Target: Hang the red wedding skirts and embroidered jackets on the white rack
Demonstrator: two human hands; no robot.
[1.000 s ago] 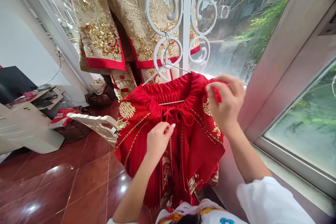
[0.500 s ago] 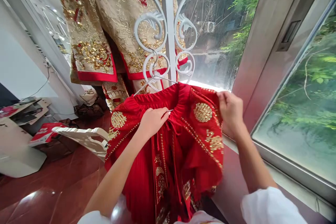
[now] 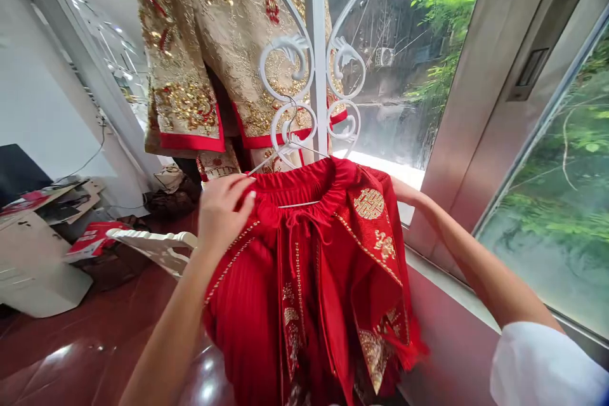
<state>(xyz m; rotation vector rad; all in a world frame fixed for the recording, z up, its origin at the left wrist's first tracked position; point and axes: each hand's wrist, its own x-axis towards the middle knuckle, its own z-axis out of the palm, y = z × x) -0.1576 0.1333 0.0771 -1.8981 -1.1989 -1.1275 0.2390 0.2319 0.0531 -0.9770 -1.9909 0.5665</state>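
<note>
A red skirt (image 3: 252, 292) with a gathered waistband, tie strings and pleats hangs before me on a thin wire hanger (image 3: 291, 133). Gold round emblems and beaded edging decorate its overlying red panels. At the waistband's left end, my left hand (image 3: 221, 209) is closed on the fabric by the hanger's arm, its thumb on the near side. On the right, my right hand (image 3: 403, 191) reaches behind the embroidered panel (image 3: 380, 228); its fingers are hidden there. The panel's lower corner is folded and swings out to the right, blurred.
The hanger hooks onto a white scrolled metal rack (image 3: 320, 76). Behind it hangs a gold-sequined garment (image 3: 190, 101) with red trim. A white chair (image 3: 157, 244) stands left, near a desk (image 3: 42, 260) and a red box (image 3: 92, 240). Windows (image 3: 556, 203) line the right side.
My left hand has moved from the middle of the waistband to its left end. My right hand has gone from the panel's outer edge to behind it. The panel's lower part has swung right.
</note>
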